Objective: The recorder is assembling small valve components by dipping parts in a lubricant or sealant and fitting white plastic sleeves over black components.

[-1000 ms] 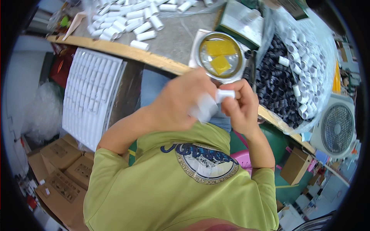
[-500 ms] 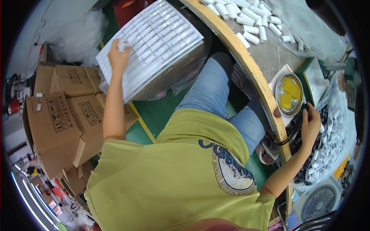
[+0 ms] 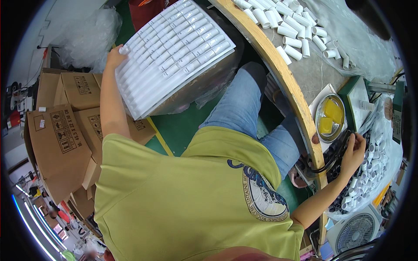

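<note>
A white grooved tray [image 3: 146,93] lies tilted on my left, with rows of short white tubes [image 3: 185,45] in its far part and bare grooves nearer me. At the tray's left edge my left hand [image 3: 115,58] is closed on a small white tube [image 3: 124,50]. On the other side, my right hand [image 3: 353,153] hovers by the heap of black pieces in a bag, fingertips bent together. Something dark shows at those fingertips, too small to make out. Just beyond sits a round metal dish [image 3: 319,126] with yellow blocks [image 3: 333,112] in it.
A wooden-edged bench [image 3: 278,65] curves along my right, bearing a pile of loose white tubes [image 3: 300,28]. A green machine block [image 3: 353,102] stands behind the dish. More white pieces [image 3: 370,169] fill a plastic bag near a fan [image 3: 358,230]. Cardboard boxes [image 3: 56,148] stack up at left.
My left hand has moved left with the white tube, from over the tray to its left edge. My right hand has shifted slightly down and right, staying by the black pieces.
</note>
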Demonstrator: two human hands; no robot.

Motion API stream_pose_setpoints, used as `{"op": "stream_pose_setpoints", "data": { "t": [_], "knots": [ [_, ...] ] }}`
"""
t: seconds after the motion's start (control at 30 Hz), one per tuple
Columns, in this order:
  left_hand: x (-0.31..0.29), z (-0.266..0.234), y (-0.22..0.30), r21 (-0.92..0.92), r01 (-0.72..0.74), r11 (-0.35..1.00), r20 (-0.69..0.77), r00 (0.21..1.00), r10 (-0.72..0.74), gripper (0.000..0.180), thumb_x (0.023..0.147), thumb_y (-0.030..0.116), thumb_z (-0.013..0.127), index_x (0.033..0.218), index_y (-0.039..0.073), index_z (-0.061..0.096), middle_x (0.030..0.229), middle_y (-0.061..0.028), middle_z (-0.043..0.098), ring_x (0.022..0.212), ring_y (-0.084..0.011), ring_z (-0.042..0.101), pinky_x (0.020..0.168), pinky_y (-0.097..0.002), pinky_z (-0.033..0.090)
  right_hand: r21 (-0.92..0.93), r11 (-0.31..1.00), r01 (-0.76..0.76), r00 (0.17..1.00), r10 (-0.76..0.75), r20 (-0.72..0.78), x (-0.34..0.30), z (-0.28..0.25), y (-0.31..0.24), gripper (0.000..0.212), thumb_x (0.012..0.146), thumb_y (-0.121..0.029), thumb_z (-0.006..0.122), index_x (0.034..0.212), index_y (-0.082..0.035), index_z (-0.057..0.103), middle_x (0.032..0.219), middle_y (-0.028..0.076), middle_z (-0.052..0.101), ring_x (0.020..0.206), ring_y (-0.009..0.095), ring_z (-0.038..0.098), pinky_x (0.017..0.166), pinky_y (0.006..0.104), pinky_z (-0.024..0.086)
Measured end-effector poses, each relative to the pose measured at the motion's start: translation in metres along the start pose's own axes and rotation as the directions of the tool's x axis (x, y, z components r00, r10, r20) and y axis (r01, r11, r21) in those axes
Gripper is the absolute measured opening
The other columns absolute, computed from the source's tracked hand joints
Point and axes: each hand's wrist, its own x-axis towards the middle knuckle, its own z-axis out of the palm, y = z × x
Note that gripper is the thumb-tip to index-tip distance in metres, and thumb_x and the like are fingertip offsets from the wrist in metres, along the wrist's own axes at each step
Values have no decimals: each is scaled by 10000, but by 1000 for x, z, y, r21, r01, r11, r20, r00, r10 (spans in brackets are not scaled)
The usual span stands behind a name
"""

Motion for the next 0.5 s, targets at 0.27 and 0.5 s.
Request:
{"op": "stream_pose_setpoints", "data": {
  "t": [0.27, 0.5],
  "knots": [
    [-7, 55, 4, -814, -60, 578, -181, 971, -154, 650, 742, 113, 601, 1373, 33, 464, 1381, -222, 474, 1267, -313, 462, 1049, -336, 349, 248, 969, -5, 993, 34, -115, -14, -8, -9, 350, 984, -125, 426, 1306, -77, 553, 853, -31, 528, 685, 32, 396, 622, 165, 329],
    [-5, 40, 103, -139, -265, 954, -619, 776, 125, 435, 771, 114, 610, 1198, 41, 576, 1222, -199, 558, 1180, -334, 494, 1040, -393, 350, 395, 918, 31, 992, 21, -127, -24, 2, -3, 170, 994, -109, 465, 1098, 0, 544, 876, 41, 618, 740, 80, 505, 722, 210, 423]
  ]
}}
